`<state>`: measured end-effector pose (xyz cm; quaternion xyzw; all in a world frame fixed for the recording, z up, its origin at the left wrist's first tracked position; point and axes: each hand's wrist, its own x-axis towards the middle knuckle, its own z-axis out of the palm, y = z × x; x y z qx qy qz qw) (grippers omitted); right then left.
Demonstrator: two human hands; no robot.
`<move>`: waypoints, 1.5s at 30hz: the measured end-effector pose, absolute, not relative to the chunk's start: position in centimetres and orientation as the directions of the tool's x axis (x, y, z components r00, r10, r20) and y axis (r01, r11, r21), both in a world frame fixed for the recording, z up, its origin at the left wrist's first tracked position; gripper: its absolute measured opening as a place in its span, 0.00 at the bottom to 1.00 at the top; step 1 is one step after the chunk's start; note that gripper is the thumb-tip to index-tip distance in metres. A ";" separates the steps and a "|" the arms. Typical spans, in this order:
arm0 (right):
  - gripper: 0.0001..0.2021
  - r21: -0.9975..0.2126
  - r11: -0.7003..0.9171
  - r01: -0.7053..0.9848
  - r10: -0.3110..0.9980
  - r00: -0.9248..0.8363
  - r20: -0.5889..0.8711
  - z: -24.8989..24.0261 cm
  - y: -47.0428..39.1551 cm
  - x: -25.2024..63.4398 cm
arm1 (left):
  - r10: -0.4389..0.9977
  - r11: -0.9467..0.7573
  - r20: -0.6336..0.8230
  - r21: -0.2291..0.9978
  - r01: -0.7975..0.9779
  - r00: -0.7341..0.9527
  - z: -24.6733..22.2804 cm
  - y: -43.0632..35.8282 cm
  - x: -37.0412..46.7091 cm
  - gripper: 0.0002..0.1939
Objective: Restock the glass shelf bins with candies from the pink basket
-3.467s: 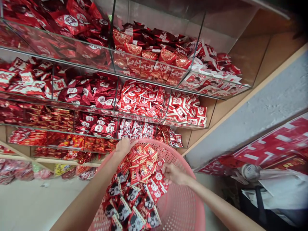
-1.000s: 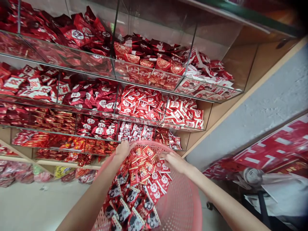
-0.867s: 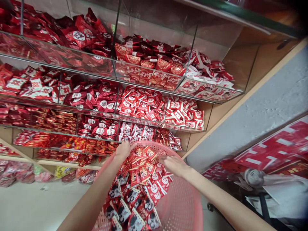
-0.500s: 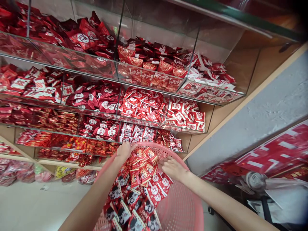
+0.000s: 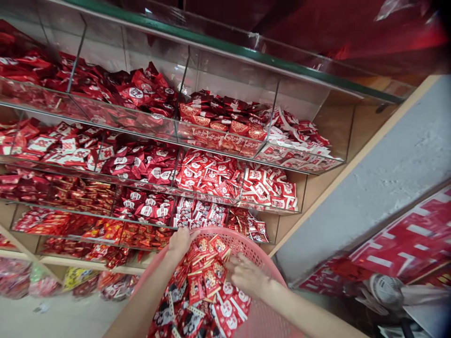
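A round pink plastic basket (image 5: 246, 244) with a perforated rim is below me. Small red candy packets (image 5: 207, 281) are heaped in it, some with gold edges, some red and white. Packets with black-and-white pictures (image 5: 165, 312) lie nearer to me. My left hand (image 5: 179, 243) is closed around the basket's far rim. Inside the basket, my right hand (image 5: 246, 276) is at the right side of the gold-edged packets, its fingers loosely bent and somewhat apart. I see no packet held in it.
Clear-fronted shelf bins (image 5: 218, 141) full of red packets rise in tiers ahead. A grey wall (image 5: 398, 155) slopes along the right. Filled plastic bags (image 5: 116, 284) sit beneath the lowest shelf. A white fan-like object (image 5: 385, 286) stands at lower right.
The shelves and basket sit lower in view. My right hand has moved slightly left and down over the packets, its fingers looser. My left hand stays on the rim.
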<state>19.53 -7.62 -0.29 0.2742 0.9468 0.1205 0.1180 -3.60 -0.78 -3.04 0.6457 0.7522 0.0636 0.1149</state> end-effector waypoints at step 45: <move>0.05 -0.828 0.481 0.288 0.877 -0.137 0.461 3.7 -5.6 18.3 | 0.986 0.157 -0.106 0.271 0.950 -0.133 -2.5 -1.0 -3.7 0.33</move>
